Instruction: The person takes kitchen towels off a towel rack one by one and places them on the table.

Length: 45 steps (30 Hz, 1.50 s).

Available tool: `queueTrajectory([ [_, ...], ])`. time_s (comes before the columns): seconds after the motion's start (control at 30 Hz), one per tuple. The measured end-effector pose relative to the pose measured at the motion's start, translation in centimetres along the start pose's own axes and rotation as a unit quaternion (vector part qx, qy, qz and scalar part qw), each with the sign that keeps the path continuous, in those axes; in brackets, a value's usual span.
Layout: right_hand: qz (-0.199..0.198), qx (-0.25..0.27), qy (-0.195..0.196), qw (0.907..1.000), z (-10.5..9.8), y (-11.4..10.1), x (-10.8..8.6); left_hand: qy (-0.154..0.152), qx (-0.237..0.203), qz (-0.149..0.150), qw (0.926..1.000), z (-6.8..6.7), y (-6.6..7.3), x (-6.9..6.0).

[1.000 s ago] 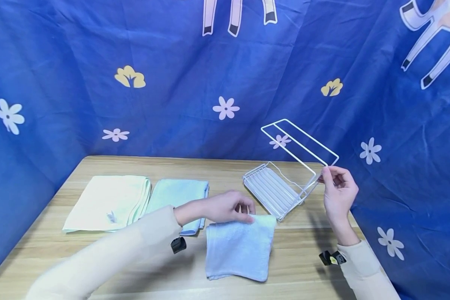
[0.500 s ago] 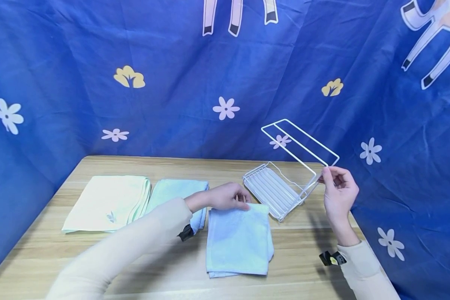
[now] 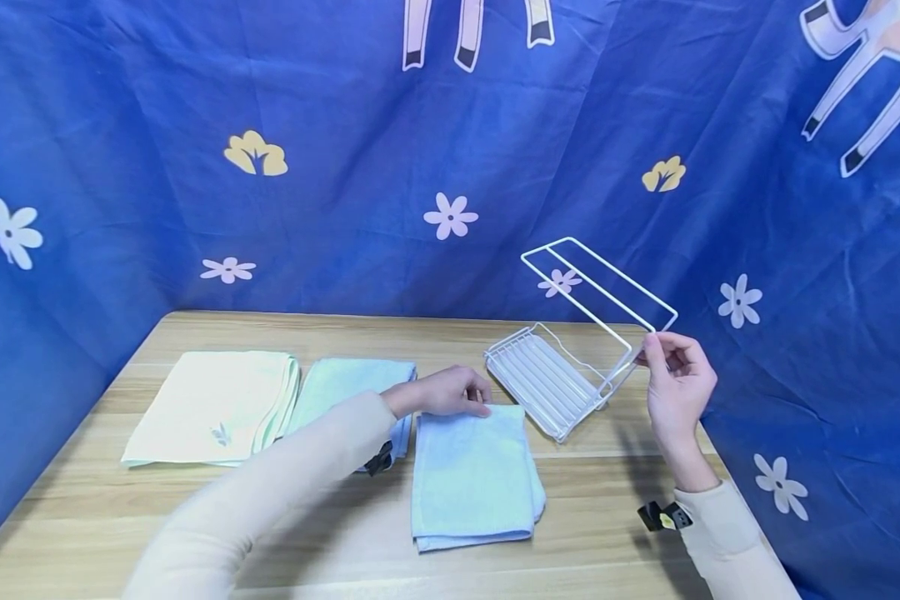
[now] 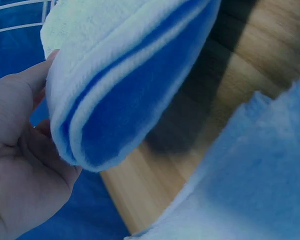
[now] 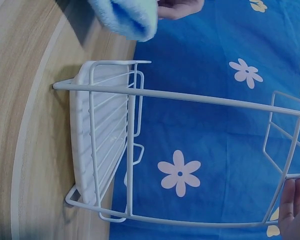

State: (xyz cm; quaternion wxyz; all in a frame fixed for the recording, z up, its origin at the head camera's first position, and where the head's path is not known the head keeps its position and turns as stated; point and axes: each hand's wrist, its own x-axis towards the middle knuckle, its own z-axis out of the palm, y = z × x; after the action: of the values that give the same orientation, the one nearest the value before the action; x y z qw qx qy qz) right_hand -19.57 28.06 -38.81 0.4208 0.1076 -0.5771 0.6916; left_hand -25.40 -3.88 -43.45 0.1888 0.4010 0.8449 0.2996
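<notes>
A folded light-blue towel (image 3: 471, 475) hangs from my left hand (image 3: 450, 392), which pinches its far edge between thumb and fingers. In the left wrist view the towel's folded layers (image 4: 135, 100) show side-on, raised above the wooden table. My right hand (image 3: 678, 383) grips the upper frame of a white wire rack (image 3: 547, 379) with thumb and fingers. The right wrist view shows the rack's slatted white base (image 5: 104, 135) low against the table, its tall frame reaching toward my right hand (image 5: 296, 210). Between the hands, the towel is left of and nearer than the rack.
A second folded blue towel (image 3: 352, 387) lies on the table (image 3: 82, 508), partly behind my left forearm. Left of it lies a larger pale-green folded towel (image 3: 202, 400). Blue patterned cloth (image 3: 345, 208) stands behind and along both sides of the table.
My left hand has shifted a little left and away from me, bringing the pinched towel along. The towel now hangs straighter. The right hand and the rack have stayed put.
</notes>
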Motion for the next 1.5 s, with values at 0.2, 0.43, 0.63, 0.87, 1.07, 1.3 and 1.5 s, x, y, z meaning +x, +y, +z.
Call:
queueTrajectory([
  [0.2,0.003,0.006,0.003,1.0,0.1,-0.1,0.0,-0.002,0.006,-0.038,0.9993,0.6,-0.6,0.8],
  [0.43,0.009,0.024,-0.002,0.9997,0.3,-0.4,-0.2,-0.009,0.005,-0.062,0.998,0.6,-0.9,1.1],
  [0.63,0.011,0.026,0.0,0.9996,0.3,-0.4,-0.3,0.0,0.012,-0.076,0.9971,0.8,-1.7,1.1],
  [0.87,0.011,0.015,-0.002,0.9998,0.3,-0.4,-0.4,0.01,0.02,-0.082,0.9964,0.8,-1.9,0.9],
  [1.07,0.012,0.023,-0.002,0.9997,0.3,-0.5,-0.2,0.056,0.017,-0.071,0.9958,0.1,-1.5,-0.4],
  [1.3,-0.006,0.009,0.005,0.9999,0.2,-1.3,0.2,0.111,0.002,-0.061,0.992,-1.3,-0.7,-3.4],
  [1.5,-0.066,-0.132,-0.029,0.9887,0.6,-2.9,0.8,0.182,0.011,-0.047,0.9821,-2.9,0.8,-6.7],
])
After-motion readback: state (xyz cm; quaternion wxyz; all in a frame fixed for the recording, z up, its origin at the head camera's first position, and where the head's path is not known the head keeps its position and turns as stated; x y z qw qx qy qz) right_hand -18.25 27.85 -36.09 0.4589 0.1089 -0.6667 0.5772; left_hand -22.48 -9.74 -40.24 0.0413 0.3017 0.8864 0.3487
